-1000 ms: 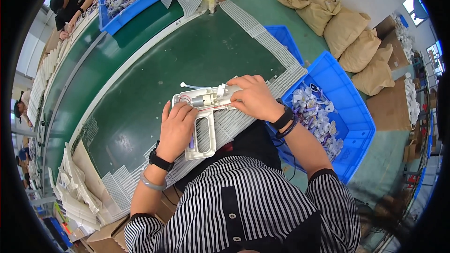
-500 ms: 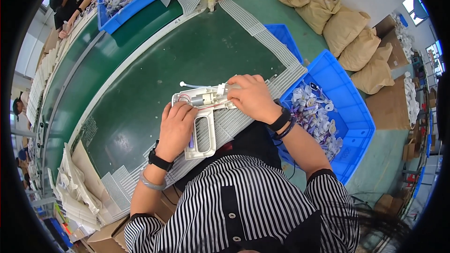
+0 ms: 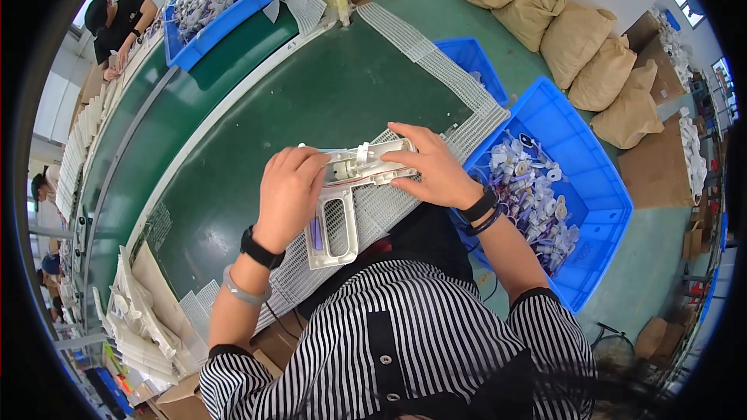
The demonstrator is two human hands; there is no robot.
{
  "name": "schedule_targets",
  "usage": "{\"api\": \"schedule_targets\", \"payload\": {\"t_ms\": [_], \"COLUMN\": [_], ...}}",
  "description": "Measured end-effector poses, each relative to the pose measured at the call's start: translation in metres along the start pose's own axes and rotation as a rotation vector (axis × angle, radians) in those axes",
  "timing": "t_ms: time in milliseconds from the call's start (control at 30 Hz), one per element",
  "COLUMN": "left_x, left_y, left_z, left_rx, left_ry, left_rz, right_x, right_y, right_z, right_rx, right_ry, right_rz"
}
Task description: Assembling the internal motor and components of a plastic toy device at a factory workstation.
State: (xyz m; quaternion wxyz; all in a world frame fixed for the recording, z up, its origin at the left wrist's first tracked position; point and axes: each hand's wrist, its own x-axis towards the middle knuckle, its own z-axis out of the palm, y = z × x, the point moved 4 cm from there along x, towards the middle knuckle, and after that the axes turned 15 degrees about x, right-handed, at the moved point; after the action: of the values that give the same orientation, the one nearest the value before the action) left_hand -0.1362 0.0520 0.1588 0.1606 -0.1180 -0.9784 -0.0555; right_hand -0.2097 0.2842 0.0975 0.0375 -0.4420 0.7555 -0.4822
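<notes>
A white plastic housing half with a looped handle lies on the ribbed mat at the bench's near edge, its open side up. Inside are a small motor, partly covered by my fingers, thin red wires and a white fitting. A purple piece sits along the handle's left side. My left hand is closed over the housing's left end; what its fingertips pinch there is hidden. My right hand grips the right end, thumb on the near side and fingers across the far side.
To the right stands a blue bin of white and purple parts, with a smaller blue bin behind it. White housings are stacked at left. Another blue crate rests across the bench, near a person at work. Brown sacks line the wall.
My left hand has lifted and its fingers have drawn together over the motor. My right hand has opened wider around the right end, baring more of it. The view has shifted slightly.
</notes>
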Motion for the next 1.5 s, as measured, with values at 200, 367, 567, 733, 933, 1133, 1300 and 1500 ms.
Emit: {"api": "schedule_targets", "payload": {"t_ms": [200,367,567,733,933,1133,1300,1500], "left_x": [0.051,0.062,0.063,0.048,0.025,0.020,0.021,-0.007], "left_y": [0.004,0.001,0.033,0.064,0.084,0.089,0.087,0.066], "left_z": [0.034,0.052,0.032,0.029,0.057,0.068,0.057,-0.007], "left_rx": [-0.192,-0.287,-0.027,-0.036,0.042,0.018,-0.184,-0.160], "left_ry": [-0.247,-0.458,-0.330,-0.293,-0.199,-0.132,-0.272,-0.108], "left_rz": [0.239,0.241,0.328,0.230,0.136,0.069,-0.075,-0.207], "right_x": [-0.015,-0.016,-0.019,-0.019,-0.021,-0.022,-0.023,-0.026], "right_y": [0.014,0.025,0.033,0.035,0.034,0.032,0.035,0.033], "right_z": [0.005,0.014,0.014,0.017,0.018,0.013,0.011,-0.003], "right_rx": [0.144,0.234,0.269,0.256,0.255,0.275,0.310,0.542], "right_ry": [0.124,0.154,0.187,0.219,0.227,0.229,0.200,0.196], "right_rz": [0.099,0.030,0.024,0.008,0.005,-0.038,-0.039,-0.001]}}
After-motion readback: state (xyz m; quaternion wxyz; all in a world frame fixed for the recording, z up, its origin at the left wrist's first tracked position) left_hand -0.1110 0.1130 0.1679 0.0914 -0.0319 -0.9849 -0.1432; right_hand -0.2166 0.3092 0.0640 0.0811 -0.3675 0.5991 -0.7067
